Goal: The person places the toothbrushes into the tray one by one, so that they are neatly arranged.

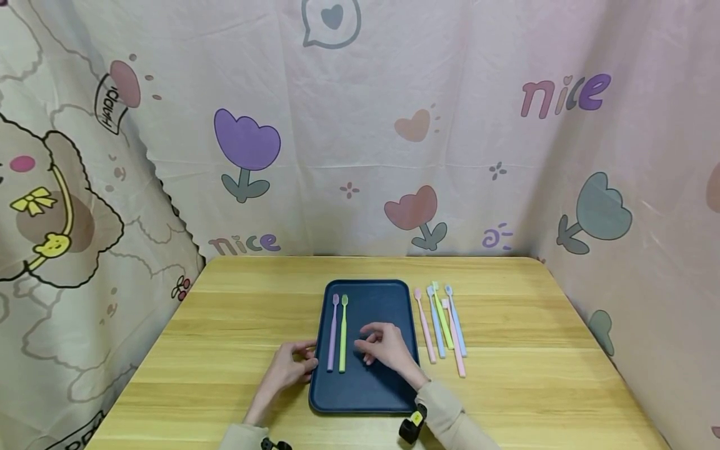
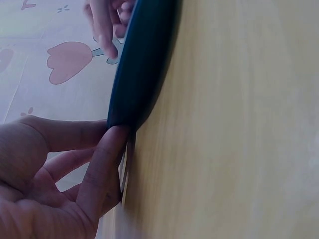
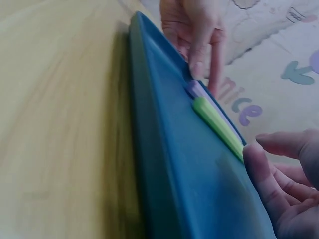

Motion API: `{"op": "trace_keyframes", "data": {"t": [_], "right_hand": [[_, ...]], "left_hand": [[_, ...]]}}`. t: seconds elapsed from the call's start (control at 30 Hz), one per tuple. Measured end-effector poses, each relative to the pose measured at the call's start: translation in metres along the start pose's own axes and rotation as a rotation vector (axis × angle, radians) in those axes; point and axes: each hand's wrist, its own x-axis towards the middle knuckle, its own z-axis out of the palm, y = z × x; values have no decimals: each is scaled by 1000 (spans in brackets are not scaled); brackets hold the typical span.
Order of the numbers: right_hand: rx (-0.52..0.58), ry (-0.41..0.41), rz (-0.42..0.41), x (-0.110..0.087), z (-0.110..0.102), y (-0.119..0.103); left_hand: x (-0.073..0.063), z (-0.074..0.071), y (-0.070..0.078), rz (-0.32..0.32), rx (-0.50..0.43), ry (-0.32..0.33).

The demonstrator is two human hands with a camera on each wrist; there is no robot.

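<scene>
A dark blue tray (image 1: 365,394) lies on the table with a purple toothbrush (image 1: 332,334) and a green toothbrush (image 1: 343,334) side by side in its left part, heads at the far end. My left hand (image 1: 292,367) holds the tray's left rim; in the left wrist view its thumb and index finger (image 2: 75,134) pinch that edge. Over the middle of the tray is my right hand (image 1: 385,347), just right of the green toothbrush. Its fingers are loosely bent, and thumb and index stand apart with nothing between them, as the right wrist view shows.
Right of the tray, several toothbrushes lie on the wooden table (image 1: 523,350): a pink one (image 1: 425,328) nearest the tray, then blue (image 1: 436,325), green (image 1: 443,319), another pink (image 1: 454,340) and another blue (image 1: 457,322), close together. A printed curtain (image 1: 349,125) hangs behind.
</scene>
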Motion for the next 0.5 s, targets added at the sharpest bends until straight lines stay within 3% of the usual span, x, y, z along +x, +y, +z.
{"op": "trace_keyframes", "data": {"t": [0.37, 0.5], "right_hand": [[-34, 60, -11, -27, -47, 2], [-47, 116, -20, -35, -66, 15]], "left_hand": [[0, 0, -1, 2, -15, -3], [0, 0, -1, -4, -15, 1]]}}
